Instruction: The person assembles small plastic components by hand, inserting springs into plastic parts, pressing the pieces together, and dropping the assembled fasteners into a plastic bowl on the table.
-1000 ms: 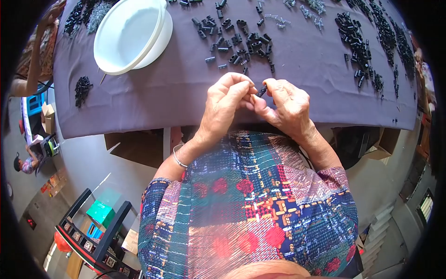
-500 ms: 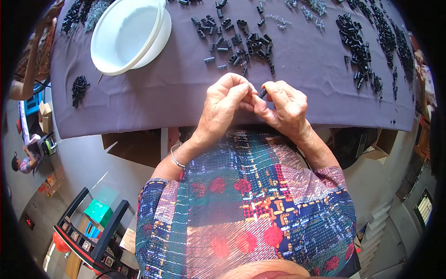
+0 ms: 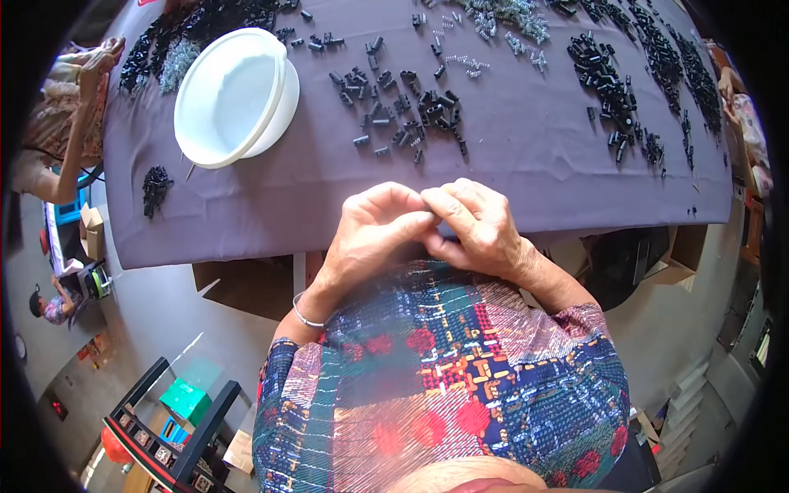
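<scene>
My left hand (image 3: pixel 370 234) and my right hand (image 3: pixel 477 226) meet fingertip to fingertip over the near edge of the purple cloth-covered table (image 3: pixel 271 222). Both are closed, thumbs pressed to fingers, and whatever lies between the tips is hidden. Beyond them is a loose group of small black cylindrical parts (image 3: pixel 436 111). A few small springs (image 3: pixel 467 64) lie behind that group. The white round tub (image 3: pixel 226 99) stands to the left of the parts, and a small dark pile (image 3: pixel 155 191) lies at the table's left side.
More black parts (image 3: pixel 604 82) are heaped on the right, with silvery springs (image 3: pixel 514 20) at the far side. Another person's arm (image 3: pixel 74 156) shows at the left edge, another person's hand (image 3: pixel 727 85) at the right. A black-railed chair (image 3: pixel 205 427) stands lower left.
The view has tilted up, so the table sits lower in it. My hands have drawn closer together, and the black piece seen earlier at my right fingertips no longer shows.
</scene>
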The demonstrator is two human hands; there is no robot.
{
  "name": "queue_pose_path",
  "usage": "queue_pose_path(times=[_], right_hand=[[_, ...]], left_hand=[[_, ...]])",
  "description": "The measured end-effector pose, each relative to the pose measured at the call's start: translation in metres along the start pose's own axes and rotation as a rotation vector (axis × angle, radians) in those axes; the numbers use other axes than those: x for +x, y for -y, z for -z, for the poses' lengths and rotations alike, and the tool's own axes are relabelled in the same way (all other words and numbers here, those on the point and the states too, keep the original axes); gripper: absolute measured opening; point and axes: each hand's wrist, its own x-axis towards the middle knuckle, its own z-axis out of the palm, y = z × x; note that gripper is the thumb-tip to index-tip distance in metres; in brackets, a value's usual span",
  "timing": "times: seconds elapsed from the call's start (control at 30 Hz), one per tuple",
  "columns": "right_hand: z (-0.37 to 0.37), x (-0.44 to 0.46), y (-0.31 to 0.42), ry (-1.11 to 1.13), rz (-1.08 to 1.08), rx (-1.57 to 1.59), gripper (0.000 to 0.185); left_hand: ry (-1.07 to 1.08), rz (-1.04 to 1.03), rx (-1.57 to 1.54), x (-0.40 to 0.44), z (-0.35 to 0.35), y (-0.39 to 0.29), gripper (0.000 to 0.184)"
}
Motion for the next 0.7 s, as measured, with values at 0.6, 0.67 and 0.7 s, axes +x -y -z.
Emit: queue_pose_path(times=[0.6,0.67,0.7], right_hand=[[-0.009,0.053,-0.060,0.171,0.132,-0.402,0.004],[-0.010,0.052,-0.060,0.162,0.146,-0.418,0.005],[-0.010,0.051,-0.060,0.157,0.151,-0.427,0.006]], left_hand=[[-0.837,-0.966,1.535,0.037,0.109,-0.119,0.016],[-0.866,-1.204,1.624,0.036,0.101,-0.113,0.017],[-0.882,-1.247,1.599,0.031,0.092,-0.106,0.017]])
